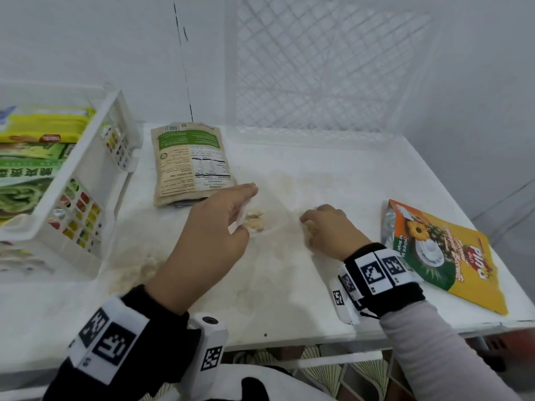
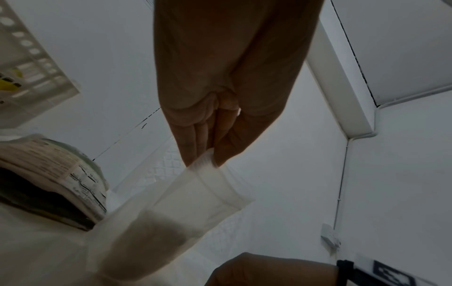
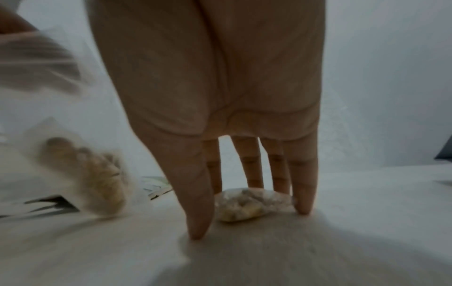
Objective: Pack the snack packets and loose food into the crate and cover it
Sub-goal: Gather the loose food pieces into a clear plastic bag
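My left hand (image 1: pixel 246 209) pinches the top edge of a clear plastic bag (image 1: pixel 260 227) between thumb and fingers just above the table; the left wrist view shows the bag (image 2: pixel 208 185) hanging open below the fingertips (image 2: pixel 195 152). A few pale snack pieces (image 3: pixel 97 180) lie inside it. My right hand (image 1: pixel 307 224) reaches down to the table, thumb and fingers closed around one pale loose food piece (image 3: pixel 244 207). More loose pieces (image 1: pixel 144 267) lie near the white crate (image 1: pixel 95 175), which holds several snack packets.
A brown and green packet (image 1: pixel 191 163) lies face down behind my left hand. A yellow and orange biscuit packet (image 1: pixel 440 256) lies at the right, near the table edge. A white lattice panel (image 1: pixel 327 68) stands against the back wall.
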A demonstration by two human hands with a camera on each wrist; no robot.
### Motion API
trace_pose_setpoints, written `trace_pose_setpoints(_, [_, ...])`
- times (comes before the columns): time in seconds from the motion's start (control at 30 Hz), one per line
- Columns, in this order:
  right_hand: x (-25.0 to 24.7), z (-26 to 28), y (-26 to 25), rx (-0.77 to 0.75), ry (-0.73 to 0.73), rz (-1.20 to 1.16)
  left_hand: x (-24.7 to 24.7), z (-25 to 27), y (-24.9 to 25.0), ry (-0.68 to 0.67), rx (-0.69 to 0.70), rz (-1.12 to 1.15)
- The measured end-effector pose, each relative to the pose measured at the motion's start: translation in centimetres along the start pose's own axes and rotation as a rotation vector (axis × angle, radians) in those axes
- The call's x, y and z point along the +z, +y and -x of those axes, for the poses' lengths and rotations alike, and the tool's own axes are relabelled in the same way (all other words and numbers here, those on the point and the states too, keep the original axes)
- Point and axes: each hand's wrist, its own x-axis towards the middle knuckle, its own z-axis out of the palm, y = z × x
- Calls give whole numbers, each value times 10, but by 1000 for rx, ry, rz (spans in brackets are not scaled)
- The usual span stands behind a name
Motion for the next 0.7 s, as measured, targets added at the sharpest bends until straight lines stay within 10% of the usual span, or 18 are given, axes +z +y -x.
trace_pose_setpoints(0.43, [-56,34,-75,-298,432,-790,-33,8,0,103,-148,178])
trace_pose_setpoints(0.7, [-54,44,-126,-582,438,-500,-46,11,0,144,-202,162])
